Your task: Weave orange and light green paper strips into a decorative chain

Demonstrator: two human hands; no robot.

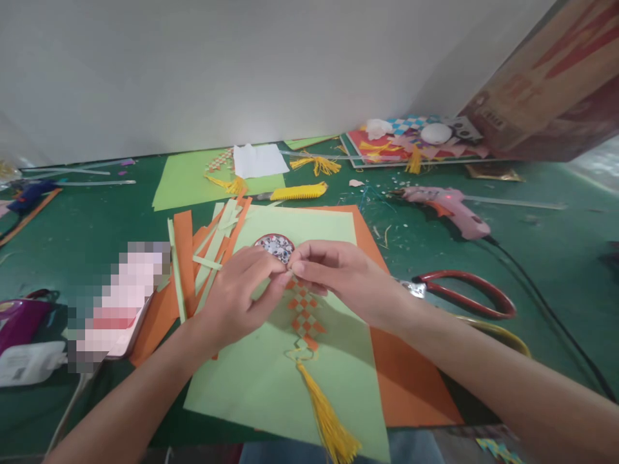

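Two hands pinching at top of woven paper piece

Head view: left hand (244, 290) and right hand (343, 270) meet mid-frame, fingertips touching. Both grips closed in a fine pinch on the top end of the woven paper piece (307, 309), orange and pale green checks; which bit each holds is too small to tell. Piece hangs down from the fingers over the pale green sheet (232, 386), yellow tassel (326, 412) at its lower end, lying toward the person. Orange sheet (411, 393) under the pale green one, sticking out right. Round dish (275, 245) of small shiny bits just beyond the fingertips, partly hidden by them. Paper strips (184, 258), orange and pale green, piled beside the left hand; blurred-out phone (120, 296) farther left, near white charger (31, 362). Scissors (467, 293) with red handle beside right forearm. Pink glue gun (452, 206) beyond them, yellow cutter (300, 191) beyond the dish. Bright green sheet (181, 177) near the wall, white paper (260, 161) partly on it. All on green table (546, 258).
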